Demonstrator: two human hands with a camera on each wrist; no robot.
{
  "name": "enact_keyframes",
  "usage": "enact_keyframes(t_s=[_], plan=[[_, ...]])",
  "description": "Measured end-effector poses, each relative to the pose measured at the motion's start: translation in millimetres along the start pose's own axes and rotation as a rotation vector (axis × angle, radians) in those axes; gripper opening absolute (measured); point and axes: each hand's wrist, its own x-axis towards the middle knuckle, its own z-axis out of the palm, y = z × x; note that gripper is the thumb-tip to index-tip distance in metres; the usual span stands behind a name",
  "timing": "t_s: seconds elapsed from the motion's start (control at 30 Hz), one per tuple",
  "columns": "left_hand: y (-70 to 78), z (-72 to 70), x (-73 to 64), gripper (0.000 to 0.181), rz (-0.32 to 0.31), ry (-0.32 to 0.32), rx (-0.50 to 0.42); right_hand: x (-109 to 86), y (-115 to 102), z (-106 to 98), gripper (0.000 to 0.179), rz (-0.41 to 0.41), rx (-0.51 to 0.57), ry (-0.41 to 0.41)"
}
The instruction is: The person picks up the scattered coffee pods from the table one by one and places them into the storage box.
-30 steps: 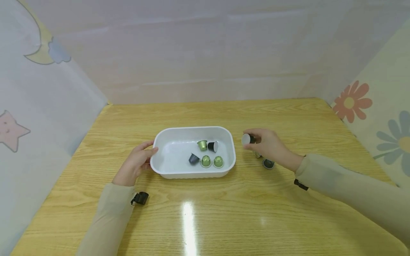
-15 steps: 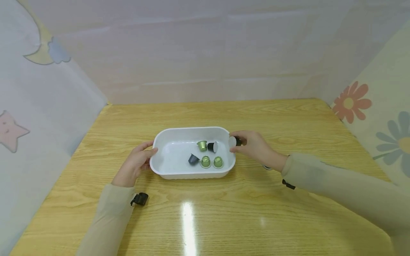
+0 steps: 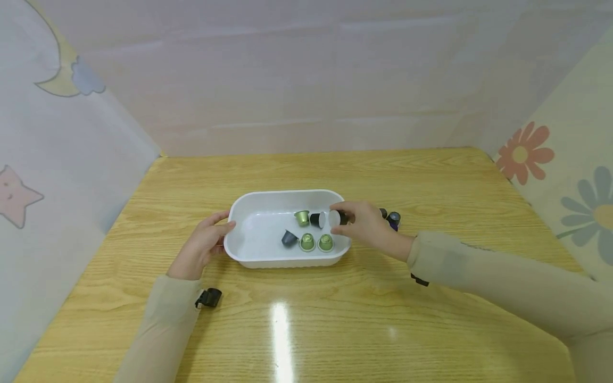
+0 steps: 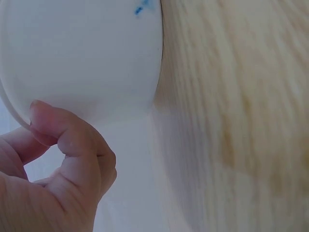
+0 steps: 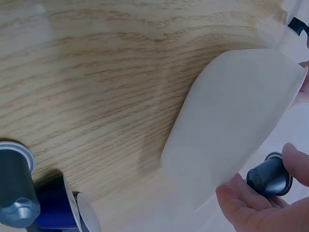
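Note:
The left hand (image 3: pixel 206 242) grips the left end of a white plastic tub (image 3: pixel 282 263), its thumb over the rim in the left wrist view (image 4: pixel 53 145). Pinched between the right thumb and fingers is a black coffee capsule (image 5: pixel 270 174) with a pale foil lid, which faces left in the head view. The right hand (image 3: pixel 369 229) is over the tub's right end. Inside the tub, on the right half, lie several capsules: green ones (image 3: pixel 302 217), a black one (image 3: pixel 316 219) on its side and a dark blue-grey one (image 3: pixel 289 239).
Right of the tub, partly hidden by the right hand, more loose capsules (image 3: pixel 394 217) sit on the wooden table (image 3: pixel 306 330). The right wrist view shows a dark capsule (image 5: pixel 17 188) there beside a blue one (image 5: pixel 53 203). Cloth walls (image 3: pixel 306 96) surround the table.
The right hand has carried the black capsule left, from over the table to over the tub's right end. The left hand and the tub have barely moved.

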Motion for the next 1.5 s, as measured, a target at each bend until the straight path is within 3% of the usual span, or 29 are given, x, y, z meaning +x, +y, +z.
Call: enact_keyframes(t_s=[0.3,0.7,1.3,1.5], plan=[[0.0,0.1,0.1,0.055,0.007,-0.009,0.015,0.5,-5,2,0.05,0.017,-0.015,-0.003],[0.2,0.9,0.6,0.055,0.024,-0.017,0.04,8.3,-17,5,0.05,-0.062,-0.019,-0.027],[-0.1,-0.2,-1.0,0.055,0.002,0.002,0.017,19.2,-33,33,0.044,-0.156,-0.002,-0.074],[0.7,-0.7,-1.5,0.056,-0.002,0.0,0.021,20.3,-44,41,0.045,-0.146,0.022,-0.101]])
